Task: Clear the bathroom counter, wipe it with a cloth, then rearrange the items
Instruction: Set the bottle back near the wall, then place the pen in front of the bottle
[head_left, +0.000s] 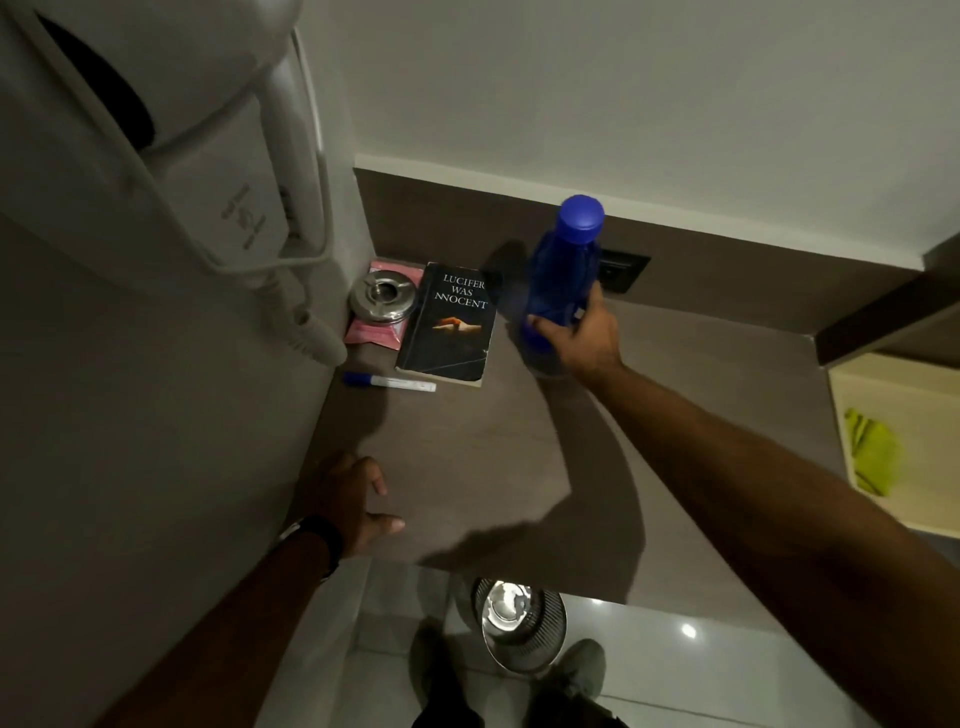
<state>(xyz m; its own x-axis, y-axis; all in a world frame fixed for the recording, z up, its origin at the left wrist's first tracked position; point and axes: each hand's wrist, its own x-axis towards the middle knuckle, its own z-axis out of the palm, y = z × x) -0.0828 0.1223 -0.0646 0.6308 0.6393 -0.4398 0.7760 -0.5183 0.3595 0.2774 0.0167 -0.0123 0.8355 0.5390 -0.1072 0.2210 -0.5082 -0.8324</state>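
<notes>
Now right hand (582, 338) fingers clamp the capped blue bottle (563, 270); left hand (348, 501) fingers spread.

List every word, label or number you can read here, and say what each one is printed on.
"LUCIFER WAS INNOCENT": white title on the cover of the dark book.
Hair dryer: grey marking on its wall holder, too blurred to read.
Marker: print on the white barrel, too small to read.
Blue bottle: no readable label.
Pink packet: no legible text.
</notes>
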